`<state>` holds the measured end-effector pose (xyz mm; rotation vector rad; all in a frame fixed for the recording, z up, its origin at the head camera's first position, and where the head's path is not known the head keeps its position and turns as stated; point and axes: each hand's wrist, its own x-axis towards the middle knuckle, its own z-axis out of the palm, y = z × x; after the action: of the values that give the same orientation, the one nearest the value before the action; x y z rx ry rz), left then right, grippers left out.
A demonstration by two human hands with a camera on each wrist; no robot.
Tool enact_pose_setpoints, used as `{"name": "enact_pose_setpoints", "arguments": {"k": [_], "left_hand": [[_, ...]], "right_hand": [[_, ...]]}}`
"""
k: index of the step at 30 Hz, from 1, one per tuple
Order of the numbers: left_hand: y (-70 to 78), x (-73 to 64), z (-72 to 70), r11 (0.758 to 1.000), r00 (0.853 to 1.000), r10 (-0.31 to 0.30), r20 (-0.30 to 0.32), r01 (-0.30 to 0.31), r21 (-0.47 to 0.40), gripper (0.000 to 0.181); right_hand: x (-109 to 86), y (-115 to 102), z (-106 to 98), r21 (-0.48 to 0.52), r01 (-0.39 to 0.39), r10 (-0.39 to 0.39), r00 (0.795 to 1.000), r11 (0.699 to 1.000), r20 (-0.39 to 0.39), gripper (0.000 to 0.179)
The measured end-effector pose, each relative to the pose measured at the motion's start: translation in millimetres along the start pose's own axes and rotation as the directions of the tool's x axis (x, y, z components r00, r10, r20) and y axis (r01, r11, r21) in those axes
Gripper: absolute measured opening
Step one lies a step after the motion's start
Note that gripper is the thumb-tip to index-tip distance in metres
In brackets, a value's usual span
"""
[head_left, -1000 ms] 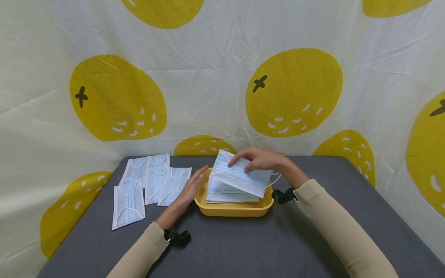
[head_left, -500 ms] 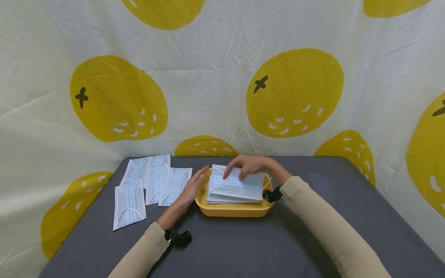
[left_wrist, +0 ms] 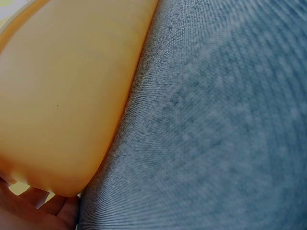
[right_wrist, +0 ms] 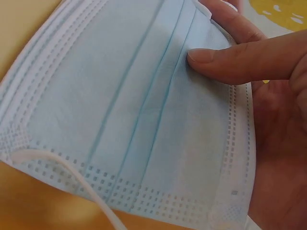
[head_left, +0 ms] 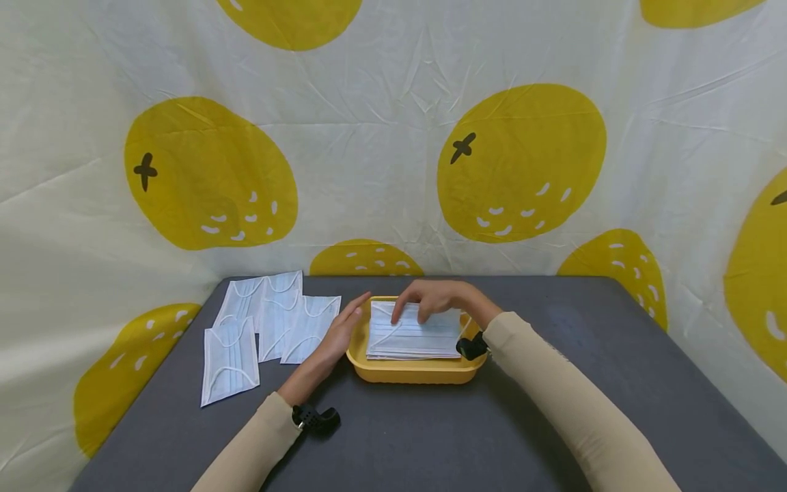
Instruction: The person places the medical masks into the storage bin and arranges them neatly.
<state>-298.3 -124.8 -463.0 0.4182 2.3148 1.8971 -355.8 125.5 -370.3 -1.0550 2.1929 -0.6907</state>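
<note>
Mask [head_left: 415, 335] pinched by right hand [head_left: 436, 298] lies long axis sideways, left hand [head_left: 337, 335] outstretched.

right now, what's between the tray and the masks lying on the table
The left hand, alongside the tray, separates it from the masks on the table. The head view shows this.

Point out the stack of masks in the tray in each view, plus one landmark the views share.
Head: just right of and below centre, the stack of masks lies under the right hand.
Left wrist: not in the picture.
Right wrist: fills the left and middle, right hand at right.
Shared landmark: the yellow tray, in all three.
</note>
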Motion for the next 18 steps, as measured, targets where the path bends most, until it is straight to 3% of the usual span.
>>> {"name": "enact_pose_setpoints", "arguments": {"k": [8,18], "left_hand": [[-0.3,-1.3,0.9,1.000,1.000,-0.008,-0.006,0.008,0.016,0.049],[0.2,-3.2,1.2,0.999,1.000,0.012,-0.004,-0.012,0.031,0.048]], "right_hand": [[5.4,2.7,2.5,-0.028,-0.043,0.042,0.999,0.999,-0.009,0.063],[11.6,-1.8,9.6,-0.136,-0.128,0.127,0.992,0.982,-0.016,0.063]]}}
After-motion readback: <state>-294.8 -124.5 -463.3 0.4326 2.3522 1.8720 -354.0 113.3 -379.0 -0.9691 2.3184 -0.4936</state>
